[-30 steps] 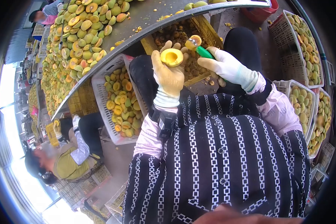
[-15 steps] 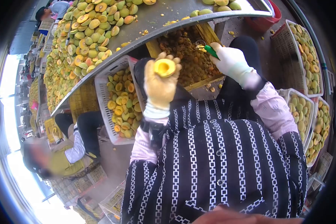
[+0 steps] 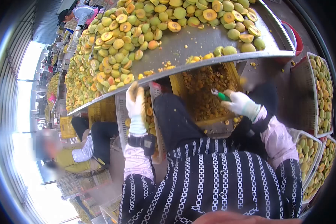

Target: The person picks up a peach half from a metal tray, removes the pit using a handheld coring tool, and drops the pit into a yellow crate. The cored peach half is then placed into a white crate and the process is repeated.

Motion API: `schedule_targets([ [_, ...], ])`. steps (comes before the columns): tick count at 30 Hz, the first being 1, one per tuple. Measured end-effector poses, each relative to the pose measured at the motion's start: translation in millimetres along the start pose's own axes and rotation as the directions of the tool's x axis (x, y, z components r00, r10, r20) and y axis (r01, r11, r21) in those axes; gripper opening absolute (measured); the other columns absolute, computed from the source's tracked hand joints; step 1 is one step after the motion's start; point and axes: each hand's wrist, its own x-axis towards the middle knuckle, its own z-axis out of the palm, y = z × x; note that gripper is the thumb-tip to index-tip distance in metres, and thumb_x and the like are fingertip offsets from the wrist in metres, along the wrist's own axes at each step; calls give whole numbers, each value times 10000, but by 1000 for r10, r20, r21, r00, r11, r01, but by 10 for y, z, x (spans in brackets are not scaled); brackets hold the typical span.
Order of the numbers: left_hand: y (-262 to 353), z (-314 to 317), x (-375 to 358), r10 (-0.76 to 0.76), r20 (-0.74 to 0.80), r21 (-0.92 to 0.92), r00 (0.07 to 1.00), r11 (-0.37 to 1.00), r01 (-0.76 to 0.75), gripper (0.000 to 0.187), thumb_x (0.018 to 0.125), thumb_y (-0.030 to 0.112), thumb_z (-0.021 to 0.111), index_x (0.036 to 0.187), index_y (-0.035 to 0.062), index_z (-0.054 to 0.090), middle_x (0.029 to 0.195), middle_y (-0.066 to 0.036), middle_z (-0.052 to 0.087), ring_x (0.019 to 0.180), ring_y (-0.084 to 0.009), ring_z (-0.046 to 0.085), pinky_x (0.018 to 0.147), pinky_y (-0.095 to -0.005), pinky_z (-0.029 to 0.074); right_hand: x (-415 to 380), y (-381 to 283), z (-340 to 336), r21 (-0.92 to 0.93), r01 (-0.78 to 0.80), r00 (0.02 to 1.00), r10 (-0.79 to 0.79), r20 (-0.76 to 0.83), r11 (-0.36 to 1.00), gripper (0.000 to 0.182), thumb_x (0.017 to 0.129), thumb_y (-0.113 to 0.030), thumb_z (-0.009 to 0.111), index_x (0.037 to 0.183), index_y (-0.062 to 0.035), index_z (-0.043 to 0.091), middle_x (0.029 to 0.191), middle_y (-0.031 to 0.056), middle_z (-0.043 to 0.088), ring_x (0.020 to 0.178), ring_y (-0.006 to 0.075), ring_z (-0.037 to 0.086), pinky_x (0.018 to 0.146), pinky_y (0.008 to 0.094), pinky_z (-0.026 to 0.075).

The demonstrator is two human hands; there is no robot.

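Observation:
My left hand [image 3: 136, 106], in a stained white glove, is raised at the metal table's front edge, over a white crate [image 3: 121, 106]. Its fingers are stretched and partly apart, and no fruit shows in it. Peach halves [image 3: 150, 115] lie in that crate, partly hidden by the hand and forearm. In my gloved right hand [image 3: 240, 103] is a pitting tool [image 3: 223, 96] with a green handle and a small metal loop, gripped with the loop pointing left. Below the tool, a yellow crate [image 3: 232, 72] holds pits and wet scraps.
On the metal table [image 3: 168, 50] lies a large heap of halved peaches [image 3: 115, 48]. Full fruit crates [image 3: 323, 100] stand at the right, with a red bucket [image 3: 298, 37] behind. A seated co-worker [image 3: 80, 155] is at the left; another person [image 3: 84, 16] stands farther back.
My left hand has moved left to the table edge, and the pitted peach half is gone from it. The right hand still grips the tool. The view has tilted up, showing more table.

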Motion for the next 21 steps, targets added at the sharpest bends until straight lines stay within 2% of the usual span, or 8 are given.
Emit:
schedule_targets([
  [1, -33, 203, 249, 42, 61, 2, 997, 999, -42, 365, 919, 146, 631, 1237, -8, 539, 1174, -93, 586, 1068, -176, 549, 941, -305, 444, 39, 30, 12, -49, -1, 1000, 1, 4, 999, 351, 843, -336, 598, 1004, -26, 566, 810, 250, 639, 811, 413, 638, 720, 464, 497],
  [7, -129, 1610, 1513, -243, 299, -112, 923, 951, 287, 562, 872, 321, 665, 1293, 3, 469, 1102, -101, 591, 975, -206, 591, 840, -316, 476, 169, 10, -13, 0, 91, 996, -91, 13, 996, 299, 867, -325, 569, 949, -37, 572, 699, 211, 628, 698, 399, 636, 645, 474, 504],
  [11, -507, 2359, 2150, -333, 201, -133, 921, 923, 362, 636, 813, 370, 722, 1227, -22, 441, 993, -94, 599, 838, -188, 604, 732, -310, 493, 275, 27, -72, 16, 90, 993, -91, 69, 996, 318, 868, -330, 571, 994, -39, 564, 685, 198, 625, 678, 388, 637, 629, 469, 503],
  [14, -817, 2668, 2462, -257, 22, 134, 966, 959, 252, 516, 807, 304, 727, 1096, -32, 462, 795, -82, 603, 666, -164, 598, 559, -294, 481, 310, 7, -144, 35, 61, 992, -64, 112, 998, 321, 869, -329, 570, 1009, -39, 565, 691, 187, 630, 686, 378, 642, 636, 462, 506],
  [15, -913, 2706, 2488, -285, -24, 66, 958, 956, 286, 491, 801, 268, 722, 1114, -24, 482, 783, -74, 611, 677, -153, 597, 595, -288, 484, 322, 18, -140, 40, 49, 992, -54, 115, 998, 321, 869, -329, 570, 1009, -39, 565, 691, 187, 630, 686, 378, 642, 636, 462, 506],
  [17, -577, 2647, 2242, -273, 126, -221, 954, 930, 295, 468, 789, 275, 713, 1119, 2, 526, 794, -63, 623, 674, -153, 593, 625, -275, 481, 330, 32, -136, 28, 45, 994, -47, 96, 999, 322, 872, -329, 568, 1011, -38, 564, 696, 187, 632, 694, 380, 643, 640, 460, 506],
  [18, -509, 2545, 2229, -345, 230, -155, 910, 910, 384, 432, 779, 309, 699, 1102, 48, 579, 844, -43, 635, 699, -151, 589, 655, -260, 475, 331, 26, -148, 28, 28, 994, -30, 107, 999, 323, 875, -329, 565, 1010, -36, 563, 705, 192, 634, 701, 384, 642, 644, 463, 504],
  [21, -307, 2282, 1936, -454, 387, -531, 803, 602, 596, 367, 785, 330, 659, 1060, 92, 609, 919, -22, 615, 772, -172, 585, 684, -277, 500, 315, 24, -127, 0, 48, 995, -48, 86, 999, 324, 878, -332, 563, 1007, -36, 561, 712, 199, 635, 707, 387, 641, 645, 466, 503],
])
